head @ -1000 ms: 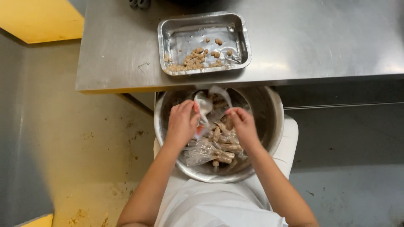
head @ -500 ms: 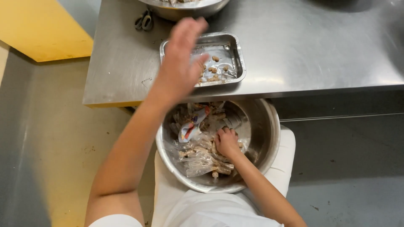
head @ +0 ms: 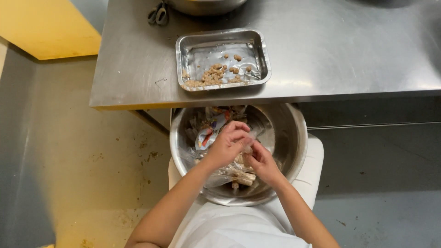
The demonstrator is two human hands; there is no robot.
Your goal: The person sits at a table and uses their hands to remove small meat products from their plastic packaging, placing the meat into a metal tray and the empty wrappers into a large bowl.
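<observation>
A large steel bowl (head: pixel 294 138) rests on my lap, below the edge of the steel table (head: pixel 344 50). It holds crumpled clear and coloured wrappers (head: pixel 209 133) and several pale stick-shaped pieces (head: pixel 243 177). My left hand (head: pixel 227 143) and my right hand (head: pixel 262 164) meet over the middle of the bowl. Their fingertips pinch one small pale wrapped piece (head: pixel 248 148) between them. On the table just above the bowl stands a rectangular metal tray (head: pixel 183 46) with several small brown bits (head: pixel 211 77) gathered at its near left side.
Scissors (head: pixel 157 14) lie at the table's far edge beside another steel bowl (head: pixel 206 5). A yellow surface (head: pixel 46 27) sits at the upper left. The floor (head: pixel 119 160) to the left is stained; grey floor lies on the right.
My left hand, raised over the tray half a second ago, has come back down into the bowl and joined my right hand on a small piece.
</observation>
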